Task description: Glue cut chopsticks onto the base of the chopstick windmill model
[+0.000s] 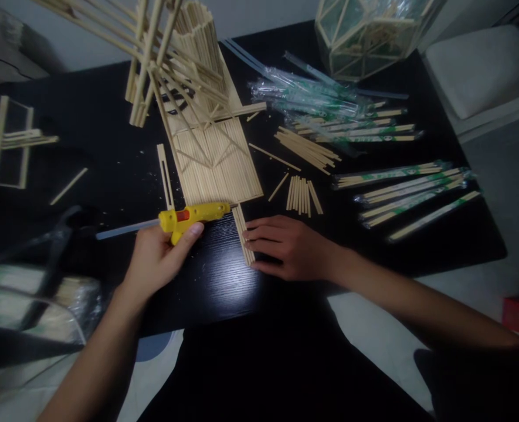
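My left hand (160, 258) is wrapped round a yellow hot glue gun (204, 212), the thumb along its side. A pale glue stick (127, 228) sticks out of the gun's rear, to the left. The nozzle is at the far end of a narrow row of wooden chopsticks (244, 237) lying side by side on the black table. My right hand (285, 246) lies to the right of this row, fingers stretched out and tips touching its edge. Just beyond the gun is a flat panel of joined sticks (224, 170); whether the row touches it I cannot tell.
A tall stick structure (153, 64) rises at the back left of the black table (285, 299). Short cut sticks (301, 196) and wrapped chopsticks (409, 196) lie to the right. A glass-sided polyhedron (360, 44) stands at the back; a stick frame (10, 140) lies far left.
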{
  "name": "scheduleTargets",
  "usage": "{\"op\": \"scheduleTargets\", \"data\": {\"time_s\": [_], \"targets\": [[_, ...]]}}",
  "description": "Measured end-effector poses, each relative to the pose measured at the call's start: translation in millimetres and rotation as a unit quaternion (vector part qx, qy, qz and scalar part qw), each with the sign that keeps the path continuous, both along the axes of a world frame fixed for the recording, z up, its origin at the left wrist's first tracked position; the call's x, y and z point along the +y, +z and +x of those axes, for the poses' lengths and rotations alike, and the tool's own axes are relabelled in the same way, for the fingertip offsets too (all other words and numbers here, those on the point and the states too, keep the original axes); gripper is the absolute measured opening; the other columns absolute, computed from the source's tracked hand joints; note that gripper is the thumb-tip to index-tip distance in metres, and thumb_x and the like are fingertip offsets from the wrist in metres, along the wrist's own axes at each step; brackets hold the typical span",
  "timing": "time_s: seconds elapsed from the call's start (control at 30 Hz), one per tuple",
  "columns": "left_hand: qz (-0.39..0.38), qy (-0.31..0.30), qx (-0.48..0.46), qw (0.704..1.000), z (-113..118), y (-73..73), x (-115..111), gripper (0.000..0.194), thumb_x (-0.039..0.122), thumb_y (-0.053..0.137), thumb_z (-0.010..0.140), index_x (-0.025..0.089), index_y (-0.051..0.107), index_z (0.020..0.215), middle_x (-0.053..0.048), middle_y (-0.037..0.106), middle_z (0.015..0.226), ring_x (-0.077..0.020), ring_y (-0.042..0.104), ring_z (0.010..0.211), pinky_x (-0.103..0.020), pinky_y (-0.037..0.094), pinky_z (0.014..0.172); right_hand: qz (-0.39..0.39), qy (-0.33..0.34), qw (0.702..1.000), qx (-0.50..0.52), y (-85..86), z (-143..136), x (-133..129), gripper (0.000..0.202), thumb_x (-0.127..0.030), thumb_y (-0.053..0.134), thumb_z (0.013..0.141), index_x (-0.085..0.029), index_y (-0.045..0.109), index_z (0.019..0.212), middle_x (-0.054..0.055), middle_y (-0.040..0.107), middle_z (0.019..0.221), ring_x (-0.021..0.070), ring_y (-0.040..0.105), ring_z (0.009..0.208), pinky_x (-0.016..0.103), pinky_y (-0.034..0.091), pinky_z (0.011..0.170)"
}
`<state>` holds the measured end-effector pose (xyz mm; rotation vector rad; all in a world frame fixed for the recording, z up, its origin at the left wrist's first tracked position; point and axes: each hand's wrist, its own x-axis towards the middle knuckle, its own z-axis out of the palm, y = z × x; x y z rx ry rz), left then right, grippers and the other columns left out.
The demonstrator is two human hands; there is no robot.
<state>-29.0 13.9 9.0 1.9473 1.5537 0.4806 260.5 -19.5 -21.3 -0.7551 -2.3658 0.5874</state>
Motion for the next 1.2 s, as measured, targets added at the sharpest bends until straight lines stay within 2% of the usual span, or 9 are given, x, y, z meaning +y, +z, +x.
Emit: {"op": "scheduleTargets", "data": {"time_s": [0.53,0.83,1.1,1.2], "targets": [[0.019,-0.015,0.028,0.999,-2.6,-3.1,1.2,0.052,0.057,0.058,0.094,0.022,0.054,0.056,0.0,0.053,0.051,-0.0148,0.05,0.048,-0.03,0.035,0.049,0.007,-0.001,1.0,0.007,0.5,0.0,0.1,0.019,-0.027,0.066,0.103,-0.013,0.072,0.114,0.011,0.078,0.118,0.0282,0.068,0.127,0.044,0.059,0.104],[0.016,-0.02,0.032,0.999,-3.7,-2.3,0.6,0.055,0.058,0.056,0.095,0.022,0.049,0.054,-0.001,0.054,0.051,-0.0145,0.049,0.048,-0.03,0.033,0.049,-0.004,-0.001,1.0,0.003,-0.2,-0.3,-0.5,0.019,-0.027,0.066,0.102,-0.015,0.072,0.115,0.011,0.078,0.119,0.0276,0.067,0.128,0.045,0.059,0.104],[0.004,-0.029,0.027,0.999,-4.0,-1.6,1.4,0.05,0.058,0.056,0.094,0.022,0.057,0.06,0.0,0.059,0.055,-0.0167,0.056,0.051,-0.03,0.039,0.052,0.009,-0.001,1.0,0.011,0.7,-0.4,0.0,0.02,-0.025,0.068,0.101,-0.01,0.072,0.113,0.012,0.078,0.117,0.0296,0.069,0.126,0.045,0.06,0.103],[-0.006,-0.037,0.01,0.999,-5.0,-0.7,1.5,0.043,0.057,0.059,0.093,0.021,0.066,0.07,-0.001,0.068,0.064,-0.0181,0.063,0.058,-0.029,0.046,0.057,0.01,-0.002,1.0,0.009,0.4,-0.3,-0.2,0.019,-0.025,0.068,0.101,-0.011,0.071,0.113,0.011,0.078,0.117,0.0292,0.069,0.126,0.044,0.059,0.104]]}}
